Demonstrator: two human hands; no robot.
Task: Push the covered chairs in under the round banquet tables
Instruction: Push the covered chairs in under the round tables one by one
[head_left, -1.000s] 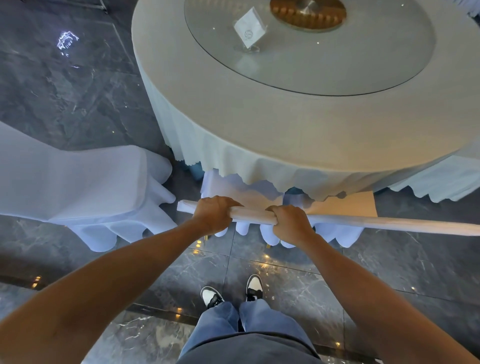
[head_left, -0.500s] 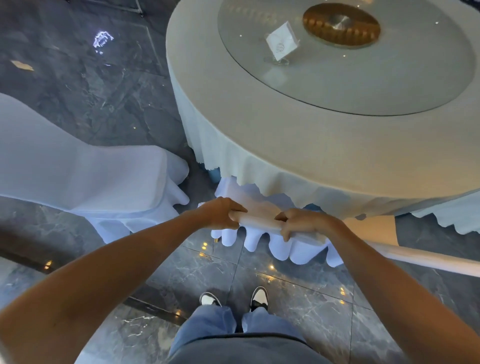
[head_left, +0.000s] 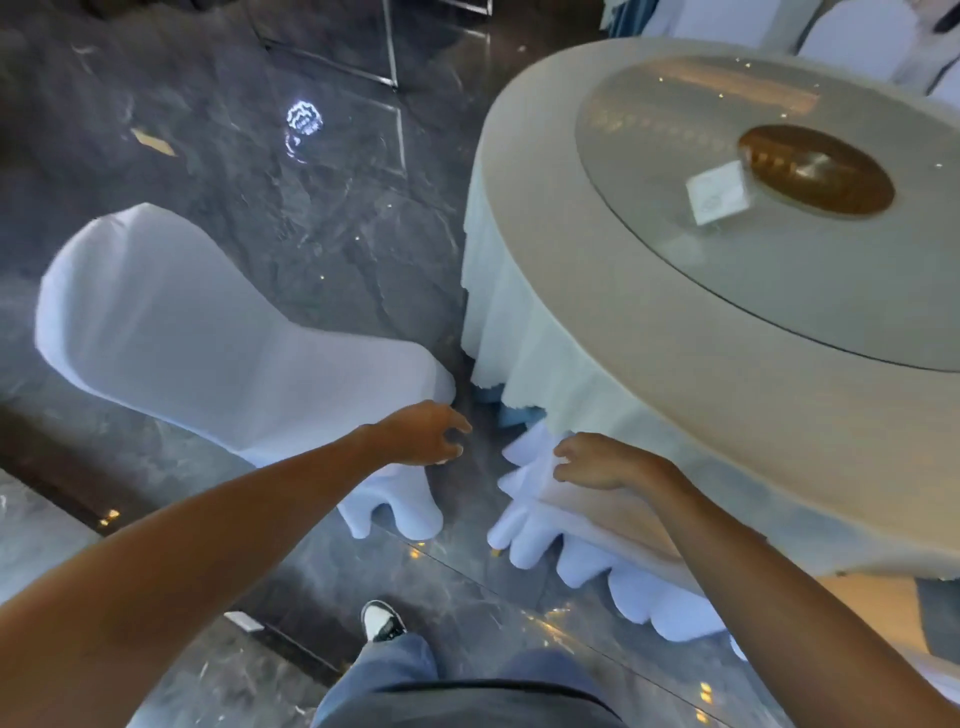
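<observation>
White-covered chair (head_left: 545, 499) now sits under the table (head_left: 727, 364); both hands, left hand (head_left: 426, 434) and right hand (head_left: 597, 462), have let go, fingers loose, empty. Neighbouring chair (head_left: 208, 338) looks next.

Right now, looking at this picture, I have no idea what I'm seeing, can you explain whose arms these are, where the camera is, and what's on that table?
There is no machine here. A camera worn on a person's head looks down, so the two bare arms are the wearer's own.

The left hand reaches forward with fingers loosely spread, holding nothing. The right hand hovers at the white-covered chair pushed under the table; it grips nothing that I can see.

A second white-covered chair stands to the left on the dark marble floor, not yet pushed in.

On the round banquet table with the pale cloth lies a round glass turntable with a brown centre disc and a small white card.
</observation>
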